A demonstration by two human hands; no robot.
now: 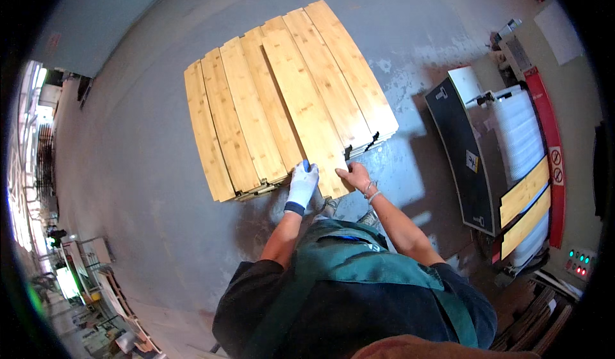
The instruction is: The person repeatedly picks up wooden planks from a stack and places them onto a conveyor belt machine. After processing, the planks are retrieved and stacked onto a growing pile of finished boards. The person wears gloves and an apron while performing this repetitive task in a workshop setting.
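Note:
A light wooden plank [302,102] lies lengthwise over the top of a broad stack of similar planks [240,109]. Its near end sticks out past the stack toward me. My left hand [303,183], in a white glove with a dark blue cuff, is closed on the plank's left edge; some of its fingers are hidden. On the other side, my bare right hand [357,177] pinches the right edge close to the near end. Dark, notched-looking ends of lower boards show along the stack's near side.
At the right stands a machine with a dark side panel [458,147] and a red frame bar [552,166]. Two planks [526,221] rest on its pale bed. A control panel with lit buttons [580,263] is at the lower right. Workshop equipment [90,275] lines the far left.

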